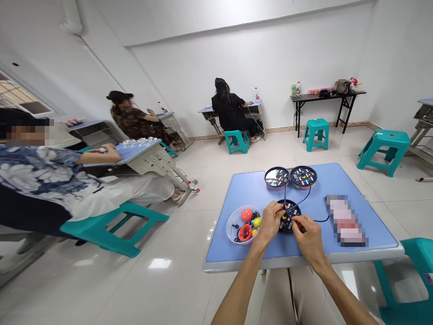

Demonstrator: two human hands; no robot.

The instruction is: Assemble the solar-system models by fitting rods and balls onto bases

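Note:
On the blue table (318, 246), my left hand (270, 221) and my right hand (308, 232) meet over a round black disc (290, 225) with small coloured and white parts. Both hands are pinched closed at the dark cord (297, 203) that passes above this disc. Two more round black-rimmed trays, the left one (276, 177) and the right one (303, 176), sit side by side beyond it. Left of my left hand is a clear round bowl (230, 232) with red, yellow and black pieces. The cord runs right, toward a blurred flat object (347, 221).
Seated people work at desks to the left (142, 153) and ahead. Teal stools stand behind the table (316, 134), at the back right (385, 146) and by its right edge (414, 253). A black side table (328, 96) holds bottles and bags by the wall.

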